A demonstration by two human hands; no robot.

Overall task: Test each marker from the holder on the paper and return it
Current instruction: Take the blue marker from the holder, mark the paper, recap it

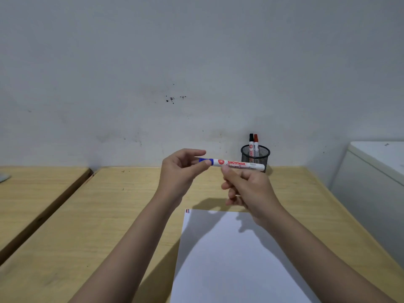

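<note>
dim, even light; soft shadows of hands [181, 171] on paper [229, 259]; wide-angle bowing

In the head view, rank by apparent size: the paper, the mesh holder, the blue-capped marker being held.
1. Paper, far the largest.
2 and 3. Blue-capped marker and mesh holder: unsure, the marker is nearer the camera.

paper [236, 259] cut off below, marks [187, 211] illegible

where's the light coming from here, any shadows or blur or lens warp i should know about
Head view: light seems to come from above and in front, since the left hand and right hand cast soft shadows toward the camera onto the paper; no glare; the blue marker label reads sharply; wide-angle bending shows at the desk edges; the mesh holder is small but clear.
</note>
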